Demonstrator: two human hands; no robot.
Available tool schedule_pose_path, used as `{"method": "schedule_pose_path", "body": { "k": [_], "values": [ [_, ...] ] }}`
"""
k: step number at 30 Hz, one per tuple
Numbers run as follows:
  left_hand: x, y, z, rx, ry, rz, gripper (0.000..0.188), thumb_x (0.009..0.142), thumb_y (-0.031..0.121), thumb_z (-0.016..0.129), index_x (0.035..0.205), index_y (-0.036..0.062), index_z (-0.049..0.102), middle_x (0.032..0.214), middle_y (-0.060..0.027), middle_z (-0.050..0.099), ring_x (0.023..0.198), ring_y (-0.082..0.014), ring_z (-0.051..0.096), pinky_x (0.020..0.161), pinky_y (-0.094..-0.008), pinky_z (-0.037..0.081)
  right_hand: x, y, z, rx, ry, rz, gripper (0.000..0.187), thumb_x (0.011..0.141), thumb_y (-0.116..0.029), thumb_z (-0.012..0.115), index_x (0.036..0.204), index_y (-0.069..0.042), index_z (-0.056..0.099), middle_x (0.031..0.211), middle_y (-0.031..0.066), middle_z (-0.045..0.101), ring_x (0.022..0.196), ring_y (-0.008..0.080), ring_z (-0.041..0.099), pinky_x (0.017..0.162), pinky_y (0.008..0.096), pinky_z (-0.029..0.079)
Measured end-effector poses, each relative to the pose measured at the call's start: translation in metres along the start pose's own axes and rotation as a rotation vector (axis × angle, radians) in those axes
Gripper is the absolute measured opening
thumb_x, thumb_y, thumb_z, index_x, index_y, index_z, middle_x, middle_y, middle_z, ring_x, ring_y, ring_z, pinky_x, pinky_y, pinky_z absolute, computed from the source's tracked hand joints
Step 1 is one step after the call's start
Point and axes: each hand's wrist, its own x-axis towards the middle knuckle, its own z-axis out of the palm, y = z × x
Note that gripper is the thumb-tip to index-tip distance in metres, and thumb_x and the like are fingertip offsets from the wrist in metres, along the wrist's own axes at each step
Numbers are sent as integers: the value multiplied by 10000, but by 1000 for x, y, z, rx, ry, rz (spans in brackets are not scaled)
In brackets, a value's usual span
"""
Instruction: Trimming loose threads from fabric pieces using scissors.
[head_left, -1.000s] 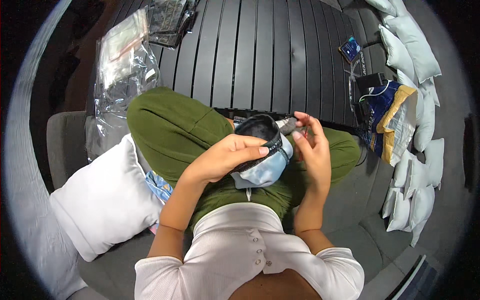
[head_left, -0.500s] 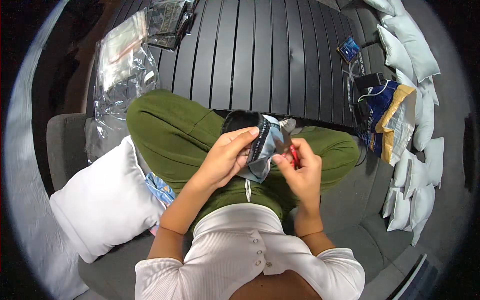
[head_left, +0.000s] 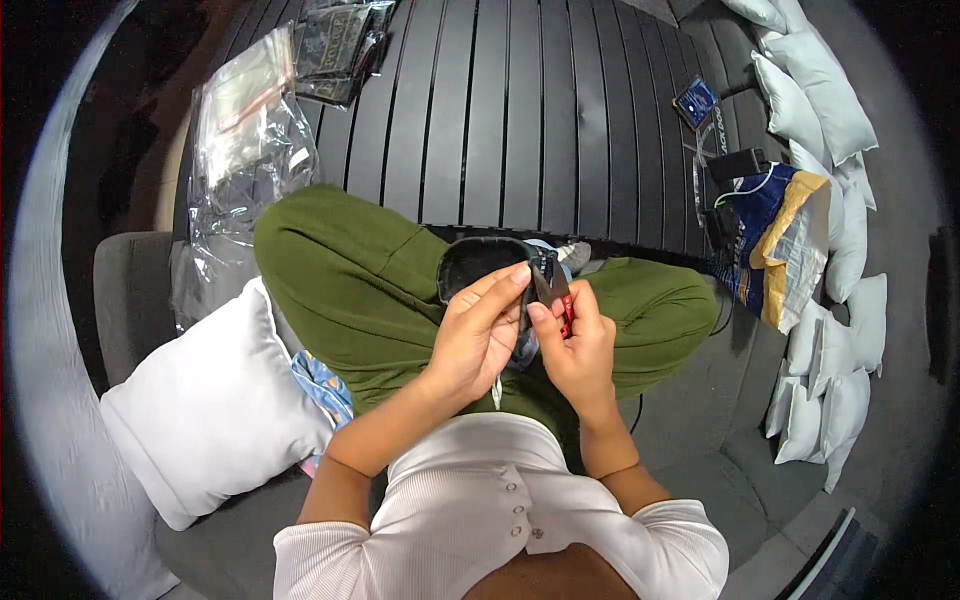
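Observation:
A small black and blue-grey garment [head_left: 474, 264] with a printed elastic band lies bunched over my lap. My left hand [head_left: 470, 340] pinches the edge of its band between thumb and fingertips. In my right hand [head_left: 575, 350] is a pair of scissors [head_left: 566, 312] with red handles. Their dark blades point up and to the left, spread a little, right beside my left fingertips at the band. Both hands partly hide the lower part of the garment, and I cannot tell whether the blades touch the cloth.
Beyond my crossed legs stands a black slatted table [head_left: 500, 120]. Clear plastic bags [head_left: 245, 150] and dark packets [head_left: 340, 50] are at its left. A blue card-like packet [head_left: 695, 102] and a blue-and-gold bag [head_left: 790, 235] are to the right, near several white cushions [head_left: 800, 90]. A white pillow [head_left: 215, 405] is at my left.
The scissors and my right hand have moved left and slightly up, close to my left fingertips. The garment has turned, showing more of its black inside and less of the printed band.

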Motion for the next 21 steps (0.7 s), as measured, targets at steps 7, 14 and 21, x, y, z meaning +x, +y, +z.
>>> {"method": "schedule_pose_path", "body": {
  "k": [7,14,21],
  "values": [
    [-5,-10,6,184,95,106,240,860,73,504,1076,-30,523,966,-89,594,854,-117,568,780,-234,454,2,5,1,-24,4,-26,210,818,-150,586,783,-18,427,546,14,458,459,67,422,422,219,353],
    [-6,-6,0,262,48,90,217,843,70,541,1038,-26,545,952,-73,595,848,-105,559,779,-226,438,1,6,-1,-48,-2,-63,219,823,-154,582,803,-5,422,547,45,493,441,96,471,419,239,382],
    [-3,-8,1,144,38,52,190,846,88,540,1002,-18,561,917,-66,596,850,-106,546,788,-230,425,2,7,-1,-63,-3,-82,209,826,-151,575,814,-1,430,556,54,499,447,106,491,423,244,389]
  ]
}}
